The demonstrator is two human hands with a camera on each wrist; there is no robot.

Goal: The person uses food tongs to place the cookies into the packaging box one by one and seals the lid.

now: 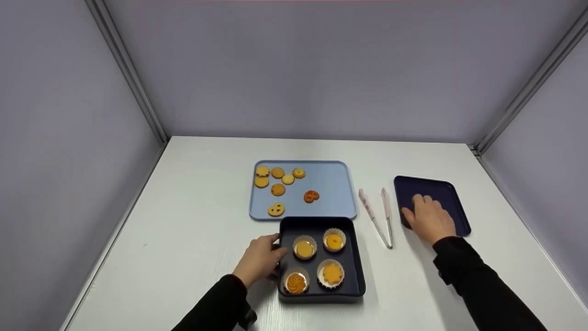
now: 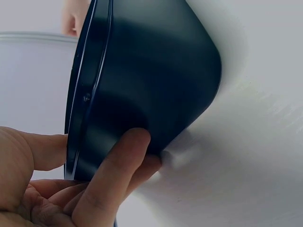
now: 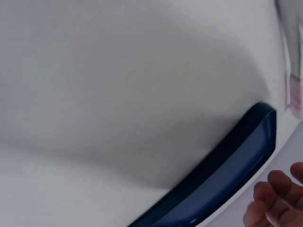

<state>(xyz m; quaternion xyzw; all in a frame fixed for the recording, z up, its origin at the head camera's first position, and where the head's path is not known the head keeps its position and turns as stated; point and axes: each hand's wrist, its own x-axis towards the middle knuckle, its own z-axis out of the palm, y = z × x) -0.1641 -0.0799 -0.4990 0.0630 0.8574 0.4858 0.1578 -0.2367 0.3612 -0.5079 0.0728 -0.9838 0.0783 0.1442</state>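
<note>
A deep dark square baking pan stands on the white table at the near middle. Inside it sit several paper cups with cookies, among them a swirl cookie. My left hand grips the pan's left side, thumb at the rim; the left wrist view shows its fingers against the outer wall. My right hand hovers over a flat dark blue lid or tray at the right. Its fingers look loosely bent, with nothing seen between them and a gap to the rim in the right wrist view.
Behind the pan lies a light blue tray with several cookies, including a brown pretzel. Tongs with pink handle ends lie spread between the pan and the dark blue piece. Grey panels surround the table.
</note>
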